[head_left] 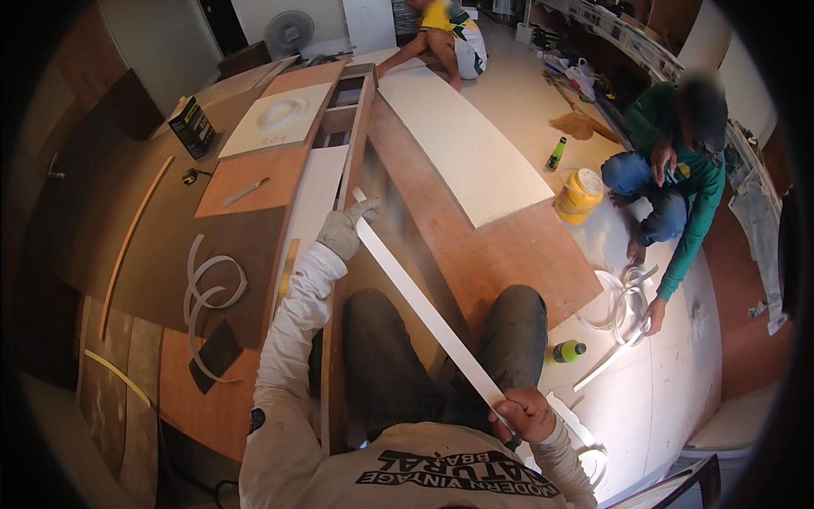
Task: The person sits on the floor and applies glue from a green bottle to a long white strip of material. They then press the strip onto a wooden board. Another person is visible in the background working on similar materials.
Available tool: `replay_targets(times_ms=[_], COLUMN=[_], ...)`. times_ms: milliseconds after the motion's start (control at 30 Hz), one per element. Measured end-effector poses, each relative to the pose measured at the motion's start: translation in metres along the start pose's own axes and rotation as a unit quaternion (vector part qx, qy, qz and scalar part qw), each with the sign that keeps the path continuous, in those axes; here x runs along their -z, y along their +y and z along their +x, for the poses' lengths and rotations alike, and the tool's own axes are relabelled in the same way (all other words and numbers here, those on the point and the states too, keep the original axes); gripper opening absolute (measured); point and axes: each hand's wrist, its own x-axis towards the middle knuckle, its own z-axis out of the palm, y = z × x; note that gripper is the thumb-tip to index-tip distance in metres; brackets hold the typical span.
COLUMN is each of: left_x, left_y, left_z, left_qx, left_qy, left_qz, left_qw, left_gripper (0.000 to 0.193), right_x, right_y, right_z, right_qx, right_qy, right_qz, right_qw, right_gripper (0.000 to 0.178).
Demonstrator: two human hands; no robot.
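Left hand (346,231), gloved, presses closed on the far end of a white edging strip (424,305) at the edge of the wooden cabinet panel (332,356); bare right hand (527,413) pinches its near end, long axis running diagonally between them over the knees, open plywood floor (517,254) to the right

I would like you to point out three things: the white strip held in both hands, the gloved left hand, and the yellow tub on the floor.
white strip (424,305), head view, middle of its length.
left hand (346,231), head view, back of the glove.
yellow tub (579,195), head view, its side wall.
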Motion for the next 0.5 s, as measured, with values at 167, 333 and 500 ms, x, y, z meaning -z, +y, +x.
replay_targets(times_ms=[167, 333, 500], left_x=[0.004, 0.046, 0.057], left_y=[-0.006, -0.010, -0.025], left_z=[0.034, 0.042, 0.053], left_qx=[0.012, -0.051, 0.085], left_qy=[-0.013, 0.044, 0.074], left_qz=[-0.048, 0.099, -0.023], left_qw=[0.999, 0.993, 0.993], left_gripper=[0.032, 0.029, 0.027], right_x=[0.015, 0.025, 0.033], right_y=[0.014, 0.045, 0.067], right_z=[-0.044, -0.080, -0.093], right_qx=[-0.035, -0.083, -0.135], right_qy=[0.034, 0.027, 0.016], right_qz=[0.028, 0.102, 0.134], right_qw=[0.998, 0.991, 0.982], right_gripper=[0.029, 0.030, 0.036])
